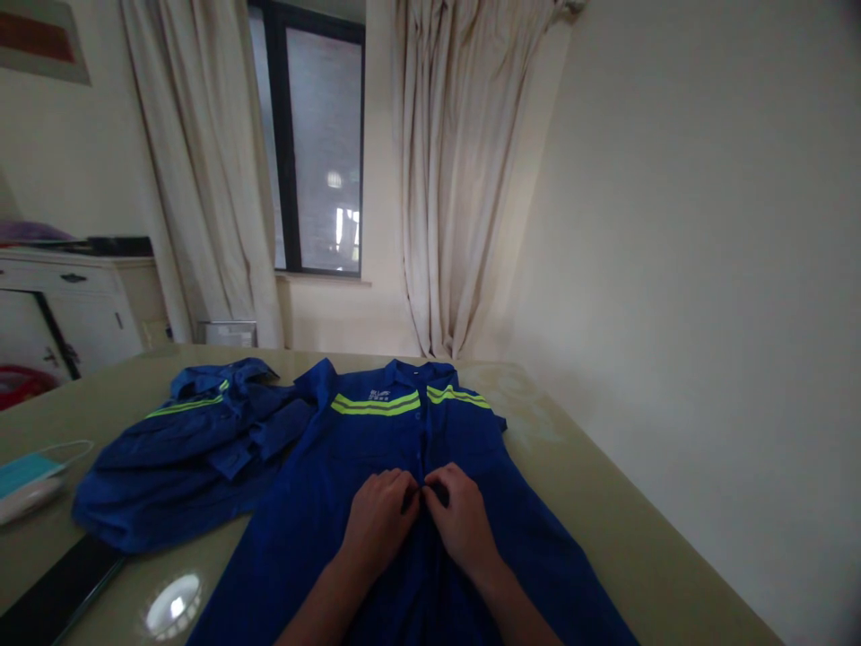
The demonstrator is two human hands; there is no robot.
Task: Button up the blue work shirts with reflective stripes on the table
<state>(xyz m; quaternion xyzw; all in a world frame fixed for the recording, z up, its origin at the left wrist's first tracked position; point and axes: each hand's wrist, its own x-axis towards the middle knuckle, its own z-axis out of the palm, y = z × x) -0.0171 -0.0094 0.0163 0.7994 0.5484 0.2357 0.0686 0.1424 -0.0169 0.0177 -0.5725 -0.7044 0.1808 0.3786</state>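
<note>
A blue work shirt (377, 449) with yellow-green reflective stripes lies flat on the table, collar away from me. My left hand (378, 520) and my right hand (463, 516) rest side by side on its front placket, fingers curled and pinching the fabric at the centre line. A second blue shirt (195, 440) with the same stripes lies crumpled to the left, its sleeve touching the flat one.
The glossy beige table (605, 502) runs close to a bare wall on the right. At its left edge lie a blue face mask (27, 471) on a white object and a dark phone (57, 597). A white cabinet (73, 309), curtains and a window stand behind.
</note>
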